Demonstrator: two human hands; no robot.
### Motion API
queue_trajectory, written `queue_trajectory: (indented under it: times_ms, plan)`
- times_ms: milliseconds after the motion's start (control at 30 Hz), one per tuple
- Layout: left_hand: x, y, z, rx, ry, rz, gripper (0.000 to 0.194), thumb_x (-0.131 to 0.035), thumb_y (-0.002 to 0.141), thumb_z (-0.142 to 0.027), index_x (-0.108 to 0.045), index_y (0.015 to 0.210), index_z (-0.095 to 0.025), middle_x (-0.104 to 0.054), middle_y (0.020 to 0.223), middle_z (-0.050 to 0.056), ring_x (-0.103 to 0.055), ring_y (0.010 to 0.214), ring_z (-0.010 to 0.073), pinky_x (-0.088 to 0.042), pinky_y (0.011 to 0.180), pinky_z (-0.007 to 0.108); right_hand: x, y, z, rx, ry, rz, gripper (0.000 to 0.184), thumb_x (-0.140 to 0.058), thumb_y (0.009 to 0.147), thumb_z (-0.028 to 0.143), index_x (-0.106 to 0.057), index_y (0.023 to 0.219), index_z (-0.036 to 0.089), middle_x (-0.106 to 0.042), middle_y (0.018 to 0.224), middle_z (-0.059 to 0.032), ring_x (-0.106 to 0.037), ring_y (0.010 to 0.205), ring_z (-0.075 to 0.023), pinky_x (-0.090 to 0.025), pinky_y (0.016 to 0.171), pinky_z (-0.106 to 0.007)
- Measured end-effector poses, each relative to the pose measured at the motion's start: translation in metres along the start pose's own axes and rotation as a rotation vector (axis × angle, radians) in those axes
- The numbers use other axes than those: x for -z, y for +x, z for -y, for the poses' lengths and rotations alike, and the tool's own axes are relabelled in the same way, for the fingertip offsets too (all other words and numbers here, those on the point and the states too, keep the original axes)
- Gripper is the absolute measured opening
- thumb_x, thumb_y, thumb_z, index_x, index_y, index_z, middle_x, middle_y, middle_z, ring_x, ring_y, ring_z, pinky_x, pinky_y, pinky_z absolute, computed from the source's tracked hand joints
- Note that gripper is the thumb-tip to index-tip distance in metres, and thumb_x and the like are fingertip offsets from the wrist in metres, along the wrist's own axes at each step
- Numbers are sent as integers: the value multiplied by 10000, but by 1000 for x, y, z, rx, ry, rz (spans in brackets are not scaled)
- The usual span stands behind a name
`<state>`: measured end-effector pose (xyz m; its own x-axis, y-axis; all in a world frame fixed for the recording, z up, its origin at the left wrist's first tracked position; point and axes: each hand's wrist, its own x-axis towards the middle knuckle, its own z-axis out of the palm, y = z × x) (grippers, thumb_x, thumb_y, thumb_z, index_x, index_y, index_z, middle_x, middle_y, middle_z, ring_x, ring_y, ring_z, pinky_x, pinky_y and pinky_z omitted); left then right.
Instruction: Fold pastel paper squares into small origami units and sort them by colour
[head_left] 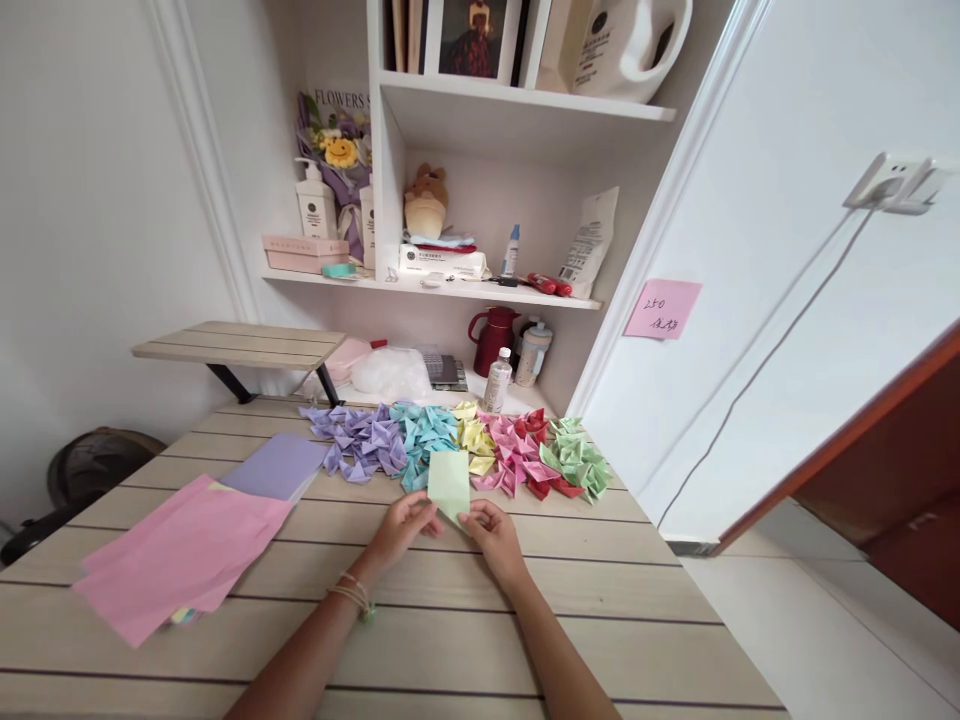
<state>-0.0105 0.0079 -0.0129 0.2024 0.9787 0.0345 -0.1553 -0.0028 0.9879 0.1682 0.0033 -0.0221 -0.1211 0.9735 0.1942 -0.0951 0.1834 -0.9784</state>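
Note:
A pale green sheet of paper [448, 478], with its lower end narrowing to a point, is held up between my two hands. My left hand [409, 522] pinches its lower left edge with thumb and fingers. On the other side, my right hand [491, 530] grips the lower right edge. Just behind the sheet lie folded paper pieces in groups: purple [360, 440], blue [421, 430], yellow [474, 440], pink [510, 455], red [532, 425] and green [577, 455].
Pink paper sheets [187, 550] and purple sheets [276, 466] are stacked on the left of the slatted table [420, 640]. A small raised stand [240, 343] is behind them. A bottle [497, 382] rises behind the folded pieces, near a red jug [493, 340].

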Motion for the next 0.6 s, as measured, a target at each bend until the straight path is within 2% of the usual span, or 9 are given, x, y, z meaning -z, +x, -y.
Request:
queue_trajectory:
  times_ms: [67,167,300,400,500,533,600]
  plan:
    - [0,-2,0,33,25,36,390,-636,689,-458,-587,859,-110,-695,647,83,-647,537,170,-492,567,267,-1,-1,1,37,-77,-4,296,-662,677,440,-645,785,165,-645,782,-58,-571,717,-182,-443,624,-276]
    - [-1,-3,-3,16,14,11,365,-644,678,-459,-617,805,-117,-716,727,110,-677,666,218,-512,629,303,-2,-3,3,99,-203,-57,294,-696,641,394,-658,841,182,-595,739,-28,-525,656,-152,-410,552,-239]
    - [0,-1,-4,-44,-9,-68,347,-692,632,-405,-670,819,-114,-722,817,122,-667,830,262,-512,750,362,-4,-6,5,45,-136,52,483,-680,665,340,-546,1105,192,-508,574,55,-405,460,-82,-334,455,-198]
    - [3,0,-2,-66,-11,-101,372,-719,591,-384,-699,847,-115,-718,874,119,-656,866,273,-501,799,391,-6,-9,7,32,-65,118,596,-682,652,294,-456,1196,208,-587,700,27,-432,450,-66,-343,447,-189]
    - [2,-1,0,-72,18,-95,378,-734,566,-365,-710,853,-120,-718,888,111,-653,875,272,-487,841,407,-7,-12,10,79,-97,128,698,-707,609,240,-430,1249,220,-629,791,-2,-481,500,-82,-388,489,-202]
    - [1,-2,1,-78,36,-102,377,-737,563,-357,-711,857,-123,-718,890,109,-652,880,270,-482,852,410,-8,-12,11,99,-123,128,691,-712,600,233,-456,1242,223,-641,816,-11,-495,524,-93,-398,502,-208]
    - [-2,-5,0,-88,67,-125,391,-739,562,-345,-708,888,-131,-717,900,103,-649,894,268,-478,863,413,-8,-13,12,135,-183,111,566,-713,600,244,-569,1147,227,-657,873,-31,-525,587,-123,-411,521,-221]
